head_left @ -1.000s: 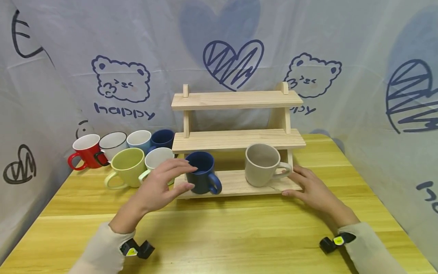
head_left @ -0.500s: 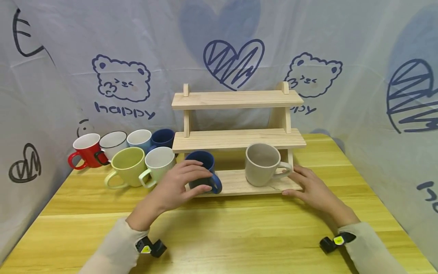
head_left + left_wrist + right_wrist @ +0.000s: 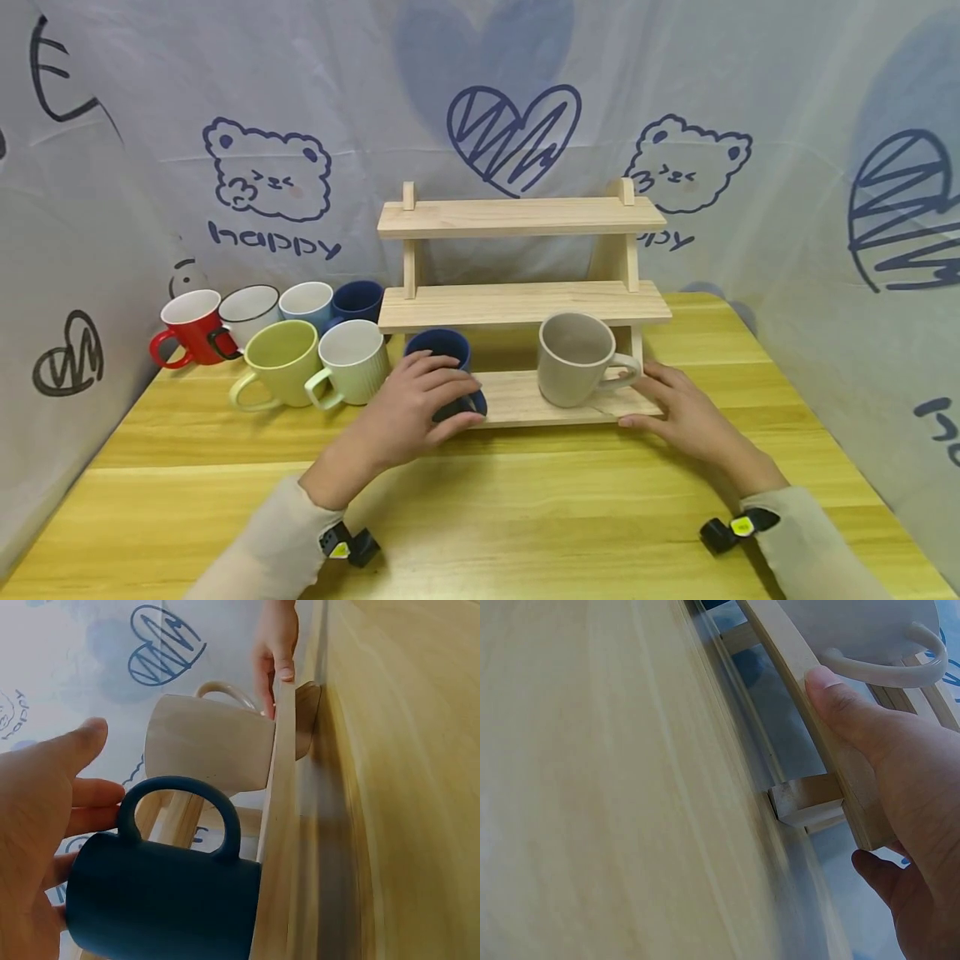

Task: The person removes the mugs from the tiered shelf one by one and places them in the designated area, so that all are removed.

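Note:
A dark blue mug (image 3: 442,340) stands on the left of the bottom tier of a wooden tiered shelf (image 3: 525,304). My left hand (image 3: 412,408) is in front of and over this mug and partly hides it. In the left wrist view its fingers lie alongside the mug near the handle, and the thumb is held apart from it. A beige mug (image 3: 573,358) sits to the right on the same tier, handle pointing right. At that tier's right end, my right hand (image 3: 682,412) holds the board, with the thumb on the front edge (image 3: 810,682).
Left of the shelf, several mugs crowd the wooden table (image 3: 525,517): red (image 3: 198,333), black-rimmed white (image 3: 247,317), light blue (image 3: 306,304), navy (image 3: 358,300), yellow-green (image 3: 281,362) and pale green ribbed (image 3: 356,367). A printed curtain (image 3: 360,100) hangs behind.
My left hand has moved right, from the left side of the dark blue mug to over its front and handle. My right hand, the shelf and the mugs stay where they were.

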Demonstrator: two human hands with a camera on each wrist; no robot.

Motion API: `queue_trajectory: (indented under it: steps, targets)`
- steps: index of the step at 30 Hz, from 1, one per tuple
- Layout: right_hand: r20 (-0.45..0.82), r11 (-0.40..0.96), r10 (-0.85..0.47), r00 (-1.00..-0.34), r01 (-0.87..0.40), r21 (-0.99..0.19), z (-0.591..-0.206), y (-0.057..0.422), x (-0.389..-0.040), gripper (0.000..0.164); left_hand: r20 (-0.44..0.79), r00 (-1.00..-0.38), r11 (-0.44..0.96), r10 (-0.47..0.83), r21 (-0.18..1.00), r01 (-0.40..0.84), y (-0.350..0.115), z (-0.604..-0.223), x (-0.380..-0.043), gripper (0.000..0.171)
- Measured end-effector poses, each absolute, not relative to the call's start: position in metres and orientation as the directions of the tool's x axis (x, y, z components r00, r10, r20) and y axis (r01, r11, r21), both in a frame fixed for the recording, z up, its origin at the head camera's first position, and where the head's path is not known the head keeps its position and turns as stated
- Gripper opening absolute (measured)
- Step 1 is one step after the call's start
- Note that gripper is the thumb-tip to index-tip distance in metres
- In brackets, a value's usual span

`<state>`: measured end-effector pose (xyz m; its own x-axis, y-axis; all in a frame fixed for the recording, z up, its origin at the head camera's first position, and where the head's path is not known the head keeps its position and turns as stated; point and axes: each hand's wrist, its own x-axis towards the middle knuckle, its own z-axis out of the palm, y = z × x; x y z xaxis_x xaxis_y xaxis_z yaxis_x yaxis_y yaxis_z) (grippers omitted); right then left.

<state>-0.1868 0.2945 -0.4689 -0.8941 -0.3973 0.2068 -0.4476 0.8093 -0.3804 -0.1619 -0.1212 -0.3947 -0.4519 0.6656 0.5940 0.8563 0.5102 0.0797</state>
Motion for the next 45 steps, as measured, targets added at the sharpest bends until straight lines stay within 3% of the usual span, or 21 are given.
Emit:
queue_trajectory:
  steps: [8, 13, 20, 35, 45]
  targets:
    - [0.218, 0.807, -0.398, -0.891, -0.453, -0.379, -0.471, 0.295, -0.186, 0.070, 0.562, -0.486, 0.512, 0.669, 0.125, 0.850, -0.122, -0.397, -0.162, 0.048]
    - [0.204, 0.810, -0.396, -0.895, -0.445, -0.381, -0.470, 0.294, -0.186, 0.071, 0.590, -0.465, 0.470, 0.660, 0.159, 0.868, -0.128, -0.396, -0.162, 0.034]
    - [0.196, 0.813, -0.391, -0.899, -0.437, -0.385, -0.470, 0.294, -0.186, 0.071, 0.660, -0.416, 0.440, 0.626, 0.142, 0.887, -0.132, -0.398, -0.159, 0.029]
    - [0.199, 0.812, -0.394, -0.898, -0.441, -0.382, -0.469, 0.295, -0.187, 0.071, 0.706, -0.455, 0.507, 0.542, 0.157, 0.847, -0.141, -0.401, -0.136, 0.030]
    - [0.216, 0.806, -0.403, -0.890, -0.456, -0.377, -0.469, 0.295, -0.188, 0.069, 0.752, -0.465, 0.642, 0.466, 0.074, 0.763, -0.142, -0.400, -0.128, 0.038]
